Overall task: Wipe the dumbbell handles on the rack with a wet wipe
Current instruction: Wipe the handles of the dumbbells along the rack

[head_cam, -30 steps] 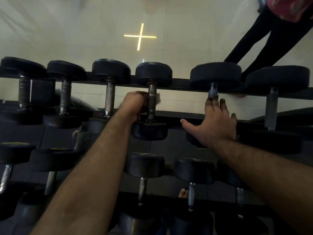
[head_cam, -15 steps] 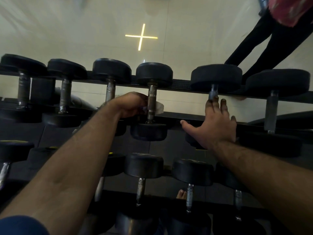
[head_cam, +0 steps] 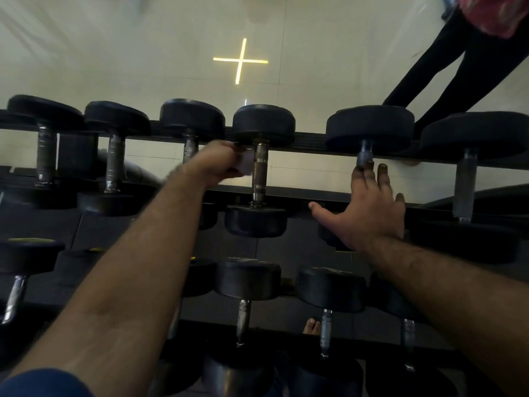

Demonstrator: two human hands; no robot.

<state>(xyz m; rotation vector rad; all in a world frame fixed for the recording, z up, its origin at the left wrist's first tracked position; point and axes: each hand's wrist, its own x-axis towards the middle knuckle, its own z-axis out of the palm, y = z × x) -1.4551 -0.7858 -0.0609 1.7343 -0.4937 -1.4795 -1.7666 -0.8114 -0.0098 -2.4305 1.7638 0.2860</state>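
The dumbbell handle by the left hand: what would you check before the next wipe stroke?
1. Wipe held in left hand: ok.
2. Wipe touching the fourth handle: cannot tell, blurred.
3. Right hand steadying the fifth dumbbell, fingers flat: ok.
4. Dumbbell seated on rack rail: ok.
5. Handle fully wiped: cannot tell.

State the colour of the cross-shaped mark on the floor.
Yellow: the cross glows on the pale floor, head view.
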